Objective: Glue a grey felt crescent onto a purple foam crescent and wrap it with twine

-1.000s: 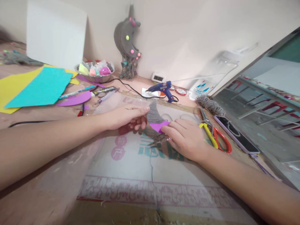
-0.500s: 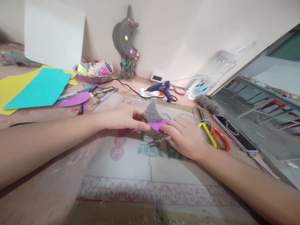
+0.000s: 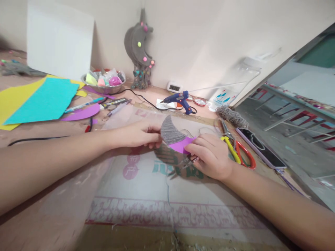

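A small crescent (image 3: 171,132) is held up over the middle of the work surface. Its upper left part is wound with grey yarn, while bare purple card (image 3: 181,145) shows at its lower right. My right hand (image 3: 210,155) pinches that purple end between thumb and fingers. Dark pointed metal blades (image 3: 183,163), perhaps small scissors, stick out beneath the same hand; their handles are hidden. At the crescent's left edge my left hand (image 3: 146,134) has its thumb and fingers closed together. What lies between those fingertips cannot be made out.
Right of my hands lie yellow-handled pliers (image 3: 231,148), red-handled scissors (image 3: 246,155), a grey yarn bundle (image 3: 232,116) and a phone (image 3: 261,148). Behind stands a blue glue gun (image 3: 180,99). Coloured sheets (image 3: 43,101), a metal bowl (image 3: 103,89) and a purple piece (image 3: 83,112) are to the left.
The crescent has tilted and shifted slightly down, with more purple card showing. My left fingers have closed together from a wider spread. My right hand and the blades have moved slightly right.
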`<state>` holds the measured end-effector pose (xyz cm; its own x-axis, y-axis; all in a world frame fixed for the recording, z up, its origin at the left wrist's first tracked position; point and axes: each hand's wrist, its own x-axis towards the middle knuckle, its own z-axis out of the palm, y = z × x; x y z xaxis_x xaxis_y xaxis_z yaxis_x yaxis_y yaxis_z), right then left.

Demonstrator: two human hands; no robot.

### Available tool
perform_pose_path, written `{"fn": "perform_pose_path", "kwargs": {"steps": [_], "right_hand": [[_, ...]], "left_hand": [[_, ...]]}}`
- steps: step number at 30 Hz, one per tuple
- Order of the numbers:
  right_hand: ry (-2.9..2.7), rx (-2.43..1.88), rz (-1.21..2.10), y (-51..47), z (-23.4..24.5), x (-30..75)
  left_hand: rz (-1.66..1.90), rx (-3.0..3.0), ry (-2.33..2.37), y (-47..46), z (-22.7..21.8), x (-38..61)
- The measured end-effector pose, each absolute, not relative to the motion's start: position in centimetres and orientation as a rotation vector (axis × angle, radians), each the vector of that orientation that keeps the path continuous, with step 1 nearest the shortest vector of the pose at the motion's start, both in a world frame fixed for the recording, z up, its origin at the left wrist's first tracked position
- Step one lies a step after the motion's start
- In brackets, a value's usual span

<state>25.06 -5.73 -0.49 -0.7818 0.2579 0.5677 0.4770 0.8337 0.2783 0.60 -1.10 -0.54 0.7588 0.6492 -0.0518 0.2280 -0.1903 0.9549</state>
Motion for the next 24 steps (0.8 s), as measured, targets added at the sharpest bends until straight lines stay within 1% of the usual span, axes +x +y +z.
{"fn": "perform_pose_path", "kwargs": {"steps": [4, 7, 14, 18, 24], "right_hand": [[-2.466, -0.529, -0.575, -5.8, -0.3, 25.0], [-2.471, -0.552, -0.611, -5.8, -0.2, 24.9], [-2.521, -0.617, -0.729, -5.6, -0.2, 24.5], [-2.581, -0.631, -0.814, -5.7, -0.1, 24.2], [-2.605, -0.660, -0.807, -5.6, 0.1, 24.0]], "left_hand": [[0.620, 1.533, 0.768, -1.1, -0.7, 0.8], [0.699, 1.452, 0.737, -0.9, -1.0, 0.7], [0.522, 1.758, 0.724, -0.5, -0.8, 0.1], [0.483, 1.773, 0.776, -0.8, -0.4, 0.3], [0.477, 1.748, 0.777, -0.9, -0.1, 0.4]]}}
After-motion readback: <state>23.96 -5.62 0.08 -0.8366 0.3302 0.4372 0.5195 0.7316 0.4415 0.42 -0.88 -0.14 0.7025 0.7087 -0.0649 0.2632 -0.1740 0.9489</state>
